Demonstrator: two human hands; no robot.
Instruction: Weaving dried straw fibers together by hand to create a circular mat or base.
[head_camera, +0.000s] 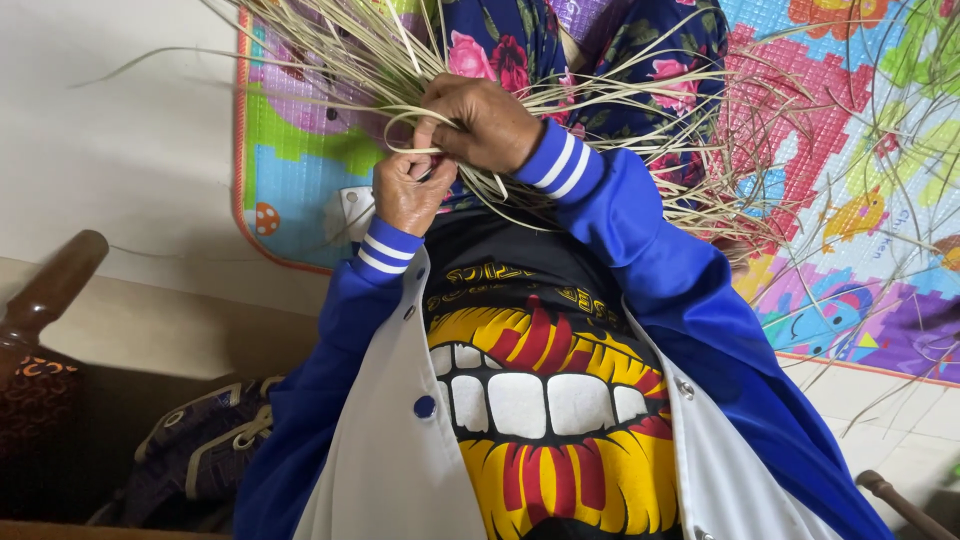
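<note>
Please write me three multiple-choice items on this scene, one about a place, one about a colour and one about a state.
1. Where do the dry straw strands lie?
A. Over the colourful play mat
B. In a bucket
C. On a shelf

2. What colour are the jacket sleeves?
A. Green with black cuffs
B. Blue with white stripes at the cuffs
C. Plain red

3. What are the two hands doing?
A. Resting flat and open
B. Both closed on strands of straw
C. Holding a cup

Answers:
1 A: the strands spread across the play mat and the person's lap.
2 B: the sleeves are bright blue, with white bands at each wrist.
3 B: the left hand and right hand meet, fingers pinching thin strands.
</note>
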